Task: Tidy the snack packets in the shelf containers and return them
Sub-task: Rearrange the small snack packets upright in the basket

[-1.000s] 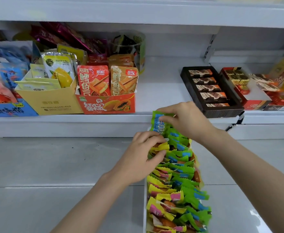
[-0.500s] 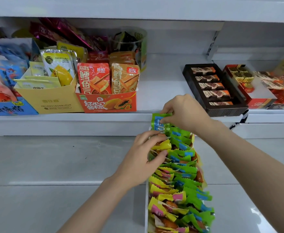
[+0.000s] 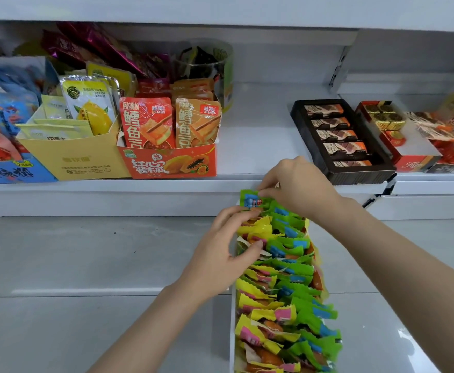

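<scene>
A long white container [image 3: 231,332] runs from the bottom edge toward the shelf, packed with a left row of yellow packets [image 3: 255,300] and a right row of green packets [image 3: 298,267]. My right hand [image 3: 298,187] pinches the farthest green packet [image 3: 250,199] at the container's far end. At the far yellow packets, my left hand [image 3: 223,257] has its fingers curled round them and its thumb pressed on one.
A white shelf [image 3: 260,135] lies ahead with a bare gap behind my hands. On it stand an orange box [image 3: 170,162], a yellow box [image 3: 80,160] and a blue box [image 3: 10,172] at left, a dark chocolate tray [image 3: 340,137] and a red box [image 3: 398,135] at right.
My right hand with the green packet has shifted slightly away, toward the shelf edge. My left hand stays on the yellow packets. The view has tilted a little.
</scene>
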